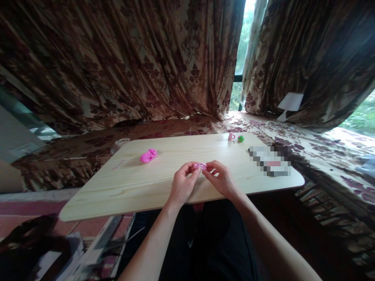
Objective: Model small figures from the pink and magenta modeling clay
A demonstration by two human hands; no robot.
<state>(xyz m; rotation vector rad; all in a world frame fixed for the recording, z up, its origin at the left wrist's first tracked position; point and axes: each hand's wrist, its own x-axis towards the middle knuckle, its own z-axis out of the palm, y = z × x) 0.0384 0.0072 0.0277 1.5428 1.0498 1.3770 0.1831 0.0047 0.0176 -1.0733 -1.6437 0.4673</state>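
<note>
A small, pale pink piece [200, 166] sits just below and right of the frame's middle, held up between two hands above the worktop [117, 195]; it is too small to tell what it is. The left hand [182, 181] pinches its left side between thumb and fingers, and the right hand [221, 180] pinches its right side in the same way, the fingertips of both nearly meeting. The bare forearms come in from the bottom edge, over dark trousers [222, 238].

Left of the hands, well apart from them, a bright pink lump [149, 155] lies on the pale wooden worktop. Towards the far edge, right of the frame's middle, a pink ring-shaped toy [231, 136] stands just beside a green ball [240, 138]. At the worktop's right end lies a flat item [271, 161], blurred into blocks.

Beyond the far edge runs a seat [175, 127] with a flowered cover. A white lamp [291, 102] stands at the upper right, in front of brown patterned curtains [131, 58], which part at a narrow window [238, 58] near the top.
</note>
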